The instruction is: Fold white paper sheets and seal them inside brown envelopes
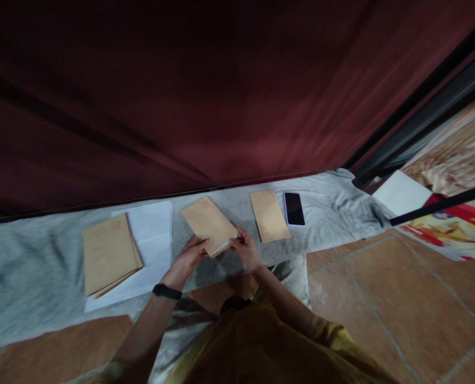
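- Head view: holding a brown envelope over the cloth-covered surface, close in front of the body.
- Grasping its near left edge with the left hand, black band around that wrist; gripping its near right corner with the right hand, next to a strip of white at the near end.
- At the held envelope's far corner, faint reddish print, too small to read.
- To the left, stacked brown envelopes lying askew on white paper, with similar reddish print on top, also illegible.
- To the right, a single envelope lying flat, just beside a dark-screened phone.
- Farther right, red-and-yellow packaging, with lettering too blurred to make out.
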The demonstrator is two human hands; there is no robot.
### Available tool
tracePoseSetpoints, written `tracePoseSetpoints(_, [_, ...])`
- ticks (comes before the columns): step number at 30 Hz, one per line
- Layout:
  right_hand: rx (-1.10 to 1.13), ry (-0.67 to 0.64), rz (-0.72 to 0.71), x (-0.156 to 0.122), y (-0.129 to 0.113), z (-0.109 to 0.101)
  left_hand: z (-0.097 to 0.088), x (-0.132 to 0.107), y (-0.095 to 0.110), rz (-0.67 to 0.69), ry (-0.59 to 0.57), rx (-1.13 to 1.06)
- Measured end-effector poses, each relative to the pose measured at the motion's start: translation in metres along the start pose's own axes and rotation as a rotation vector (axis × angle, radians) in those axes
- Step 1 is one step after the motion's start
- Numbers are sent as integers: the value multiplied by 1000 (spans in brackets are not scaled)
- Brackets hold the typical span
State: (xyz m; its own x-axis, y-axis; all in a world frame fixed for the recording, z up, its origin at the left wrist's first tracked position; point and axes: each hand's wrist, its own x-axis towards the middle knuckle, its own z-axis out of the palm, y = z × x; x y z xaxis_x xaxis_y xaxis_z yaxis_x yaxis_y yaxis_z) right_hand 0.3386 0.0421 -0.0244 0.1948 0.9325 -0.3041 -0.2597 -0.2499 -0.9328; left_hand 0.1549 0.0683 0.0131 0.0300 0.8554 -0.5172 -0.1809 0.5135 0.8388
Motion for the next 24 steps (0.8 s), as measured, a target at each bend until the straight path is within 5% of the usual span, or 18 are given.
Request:
tracePoseSetpoints(7, [-155,11,-40,2,14,-7,4,13,-20,249,187,308])
tracePoseSetpoints(12, [-394,-6,-81,0,16,-11,2,5,-43,563,340,713])
tracePoseSetpoints(16, [-738,20,-189,0,10,-10,7,-11,-60,790,293,1009])
tracePoseSetpoints(24, [-1184,3,-297,-8,1,-5,3,-13,-67,821,271,1229])
